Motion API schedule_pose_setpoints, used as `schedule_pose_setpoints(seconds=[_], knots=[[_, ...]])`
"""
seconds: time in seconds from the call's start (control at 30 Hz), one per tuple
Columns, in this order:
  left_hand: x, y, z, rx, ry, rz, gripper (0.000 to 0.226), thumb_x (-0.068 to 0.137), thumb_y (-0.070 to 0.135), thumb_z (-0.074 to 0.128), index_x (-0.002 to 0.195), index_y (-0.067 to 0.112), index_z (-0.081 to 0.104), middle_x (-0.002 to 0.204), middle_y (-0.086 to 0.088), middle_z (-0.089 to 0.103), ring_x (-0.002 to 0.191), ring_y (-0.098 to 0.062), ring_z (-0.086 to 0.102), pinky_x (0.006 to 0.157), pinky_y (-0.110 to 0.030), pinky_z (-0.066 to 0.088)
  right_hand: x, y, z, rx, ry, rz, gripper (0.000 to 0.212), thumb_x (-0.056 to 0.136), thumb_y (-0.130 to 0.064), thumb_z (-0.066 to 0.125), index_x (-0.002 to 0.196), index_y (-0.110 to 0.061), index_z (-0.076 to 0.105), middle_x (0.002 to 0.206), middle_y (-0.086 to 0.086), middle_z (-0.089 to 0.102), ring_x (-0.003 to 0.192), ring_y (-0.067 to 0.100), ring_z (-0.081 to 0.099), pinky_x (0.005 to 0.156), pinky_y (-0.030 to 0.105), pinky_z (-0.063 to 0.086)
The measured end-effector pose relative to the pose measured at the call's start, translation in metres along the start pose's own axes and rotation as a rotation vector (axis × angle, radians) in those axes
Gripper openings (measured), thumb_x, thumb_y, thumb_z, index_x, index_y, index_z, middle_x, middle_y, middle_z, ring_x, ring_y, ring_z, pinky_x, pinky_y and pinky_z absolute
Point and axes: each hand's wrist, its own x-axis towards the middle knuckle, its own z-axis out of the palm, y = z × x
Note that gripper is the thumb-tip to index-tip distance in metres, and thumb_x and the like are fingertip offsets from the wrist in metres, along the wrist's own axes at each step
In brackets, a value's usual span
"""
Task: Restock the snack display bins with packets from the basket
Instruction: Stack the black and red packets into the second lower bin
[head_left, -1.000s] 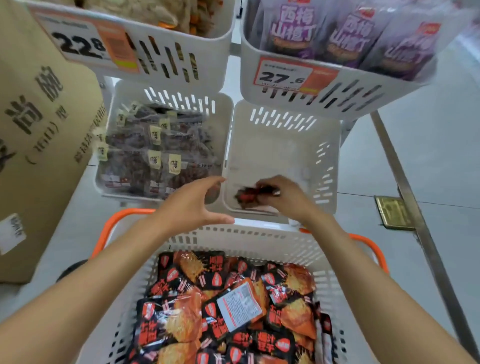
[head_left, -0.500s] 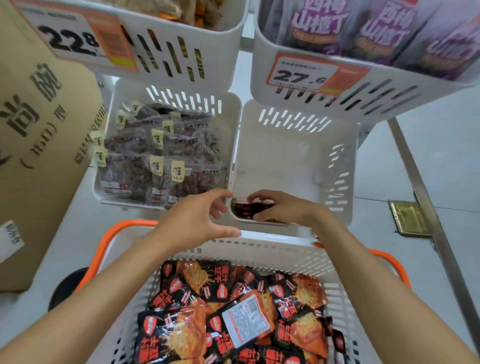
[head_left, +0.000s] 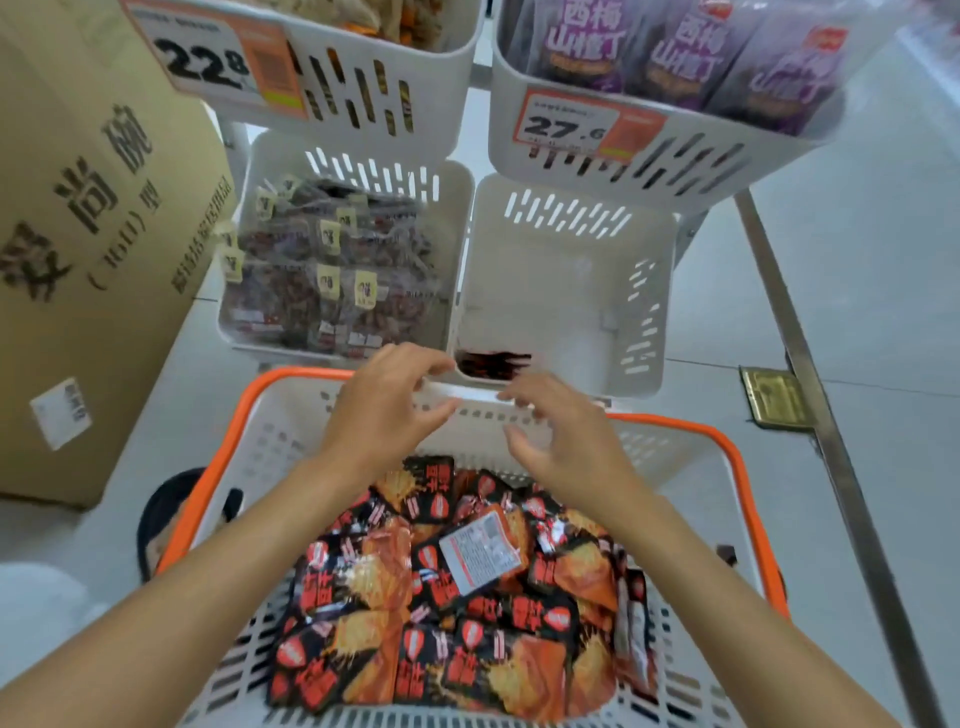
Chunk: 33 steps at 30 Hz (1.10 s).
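along the left edge, a tall cardboard box (head_left: 93, 249) on the floor, with dark printed characters on its side and a white label low down. nearest of all, a white basket (head_left: 280, 441) with an orange rim, heaped with red-and-black packets (head_left: 467, 613), one of them turned over to show its white label.

just beyond the basket, four white slotted bins in two tiers. far left, the upper left bin (head_left: 436, 104), carrying a price tag marked 22.8 (head_left: 208, 62). far right, the upper right bin (head_left: 691, 176), filled with upright purple packets (head_left: 685, 47) and carrying a price tag marked 27.6 (head_left: 571, 124). below these and nearer, the lower left bin (head_left: 280, 161), full of clear bags (head_left: 332, 280) of dark brown snacks with small yellow labels. beside it, touching wall to wall, the lower right bin (head_left: 561, 291), holding a single packet (head_left: 493, 364), dark red and black, flat against its near wall.

over the far rim of the basket, both hands side by side, palms down. left hand (head_left: 384, 410) with fingers spread and loosely bent, tips close to the near rim of the lower bins, gripping nothing. right hand (head_left: 561, 441) a little nearer, fingers likewise loose and apart, also holding nothing. both hands just short of the single packet, apart from it.

at right on the pale floor, a metal strip (head_left: 810, 364) running near to far, with a small brass plate (head_left: 774, 397) set against it.
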Motion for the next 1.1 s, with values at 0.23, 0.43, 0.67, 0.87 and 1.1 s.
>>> schedule_pose_setpoints(seconds=[0.23,0.43,0.67,0.87,1.1], knots=[[-0.082,-0.012,0.009,-0.020,-0.293,-0.258,0.042,0.088,0.026,0.073,0.127,0.023,0.059,0.114,0.005,0.061,0.084,-0.001,0.053,0.085,-0.031,0.052,-0.093,0.049,0.094,-0.432,-0.780,0.079,0.074,0.094,-0.020,0.062,0.155,-0.020,0.021,0.164,0.007,0.013,0.150,0.025,0.015,0.120,0.049,0.010],[-0.106,-0.006,0.014,-0.301,-0.386,-0.562,0.096,0.082,0.029,0.080,0.155,0.023,0.018,0.157,-0.003,0.031,0.135,-0.021,0.040,0.110,-0.040,0.039,-0.091,0.029,0.066,-0.018,-0.221,0.301,0.029,0.106,-0.021,0.039,0.103,-0.007,0.063,0.086,0.004,0.067,0.078,0.018,0.062,0.069,0.034,0.039],[-0.102,0.024,0.030,-0.771,-0.289,-0.789,0.015,0.087,0.010,0.074,0.098,0.015,0.065,0.099,-0.005,0.074,0.095,-0.026,0.071,0.080,-0.038,0.059,-0.095,0.007,0.031,0.343,-0.495,0.411,0.036,0.096,-0.041,0.059,0.130,-0.029,0.059,0.130,-0.005,0.063,0.121,0.014,0.058,0.103,0.036,0.045],[-0.122,-0.003,0.027,-0.679,-0.349,-0.849,0.012,0.090,0.003,0.069,0.088,0.012,0.062,0.088,-0.008,0.067,0.087,-0.028,0.067,0.089,-0.049,0.057,-0.159,0.029,0.082,-0.214,-0.818,0.312,0.108,0.083,-0.054,0.070,0.158,-0.020,0.000,0.165,0.003,0.002,0.152,0.023,-0.004,0.122,0.041,0.004],[-0.137,-0.029,0.025,-0.597,-0.313,-0.907,0.012,0.091,0.011,0.070,0.099,0.016,0.063,0.105,-0.012,0.071,0.095,-0.030,0.069,0.091,-0.050,0.056,-0.155,0.028,0.090,-0.362,-0.689,0.178,0.054,0.086,-0.023,0.071,0.133,-0.012,0.047,0.123,0.009,0.052,0.115,0.029,0.048,0.092,0.037,0.038]])
